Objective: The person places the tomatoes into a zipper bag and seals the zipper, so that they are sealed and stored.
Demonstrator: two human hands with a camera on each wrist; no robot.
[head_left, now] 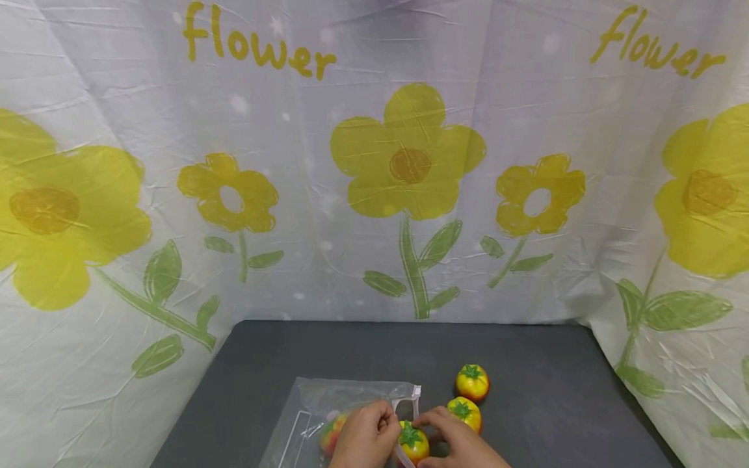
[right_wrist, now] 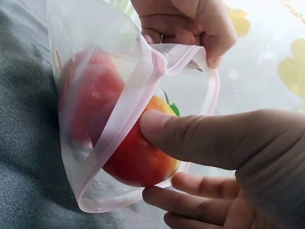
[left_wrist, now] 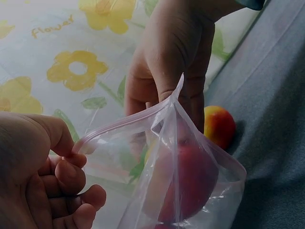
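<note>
Left hand (head_left: 365,434) pinches zip-lock bag (head_left: 316,398) by rim (right_wrist: 123,126); right hand (head_left: 461,444) grips tomato (right_wrist: 143,164) at mouth. Rim best held wide, clear of tomato.

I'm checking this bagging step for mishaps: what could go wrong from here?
The left hand pinches the clear zip bag by its rim; if that slips, the opening might sag shut.
The right hand grips a tomato at the opening, and the seal strip crosses in front of it in the right wrist view, so it might catch.
Two loose tomatoes sit near the right hand; a nudge could roll one.
</note>
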